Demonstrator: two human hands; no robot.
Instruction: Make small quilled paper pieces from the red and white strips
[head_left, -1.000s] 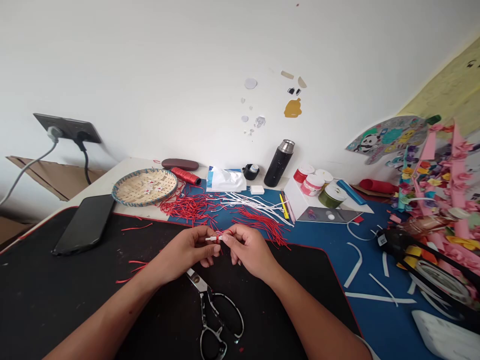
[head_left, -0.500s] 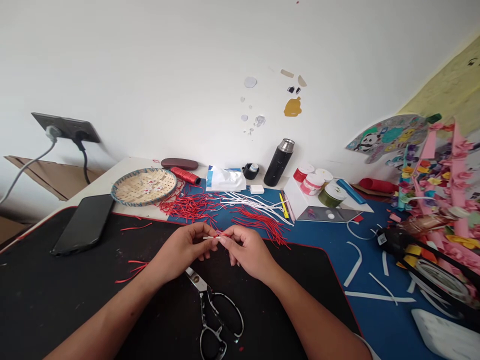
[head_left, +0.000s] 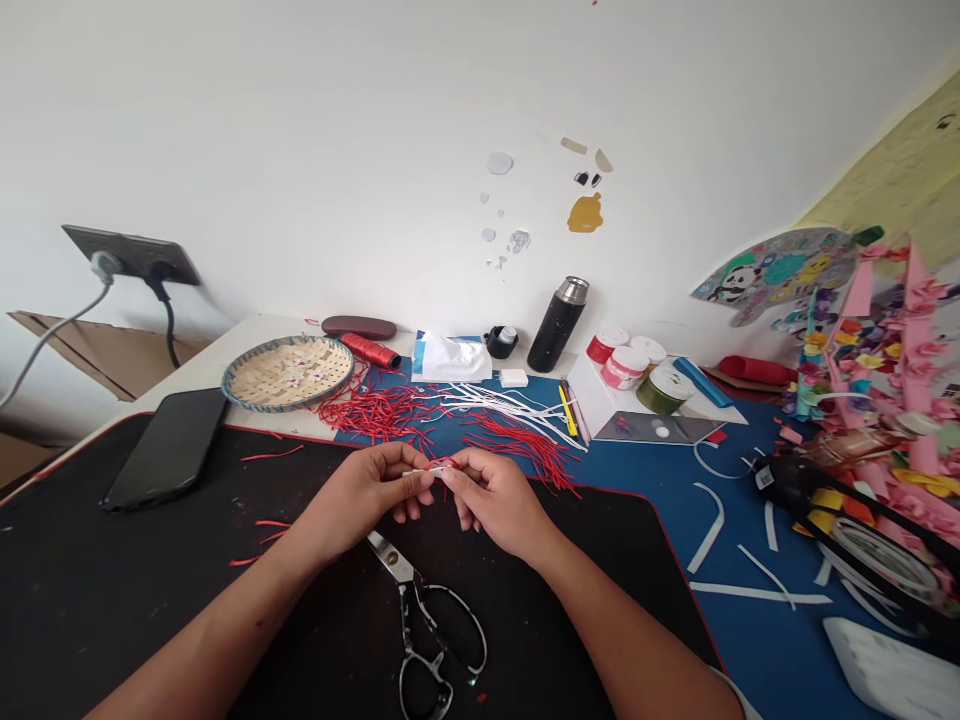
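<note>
My left hand (head_left: 367,495) and my right hand (head_left: 495,497) meet over the black mat (head_left: 150,590), both pinched on a small red and white paper strip piece (head_left: 433,467) held between their fingertips. Black-handled scissors (head_left: 427,625) lie on the mat just below my hands. Behind them, heaps of red strips (head_left: 382,412) and white strips (head_left: 510,405) lie on the blue surface.
A woven basket (head_left: 289,372) and a dark phone (head_left: 169,448) sit at the left. A tissue pack (head_left: 450,358), black flask (head_left: 559,325), jars (head_left: 626,365) and tape rolls stand at the back. Coloured paper crafts (head_left: 877,370) crowd the right; white strips (head_left: 750,585) lie on blue.
My hands have shifted very slightly, turning the small piece between the fingertips. Nothing else has moved.
</note>
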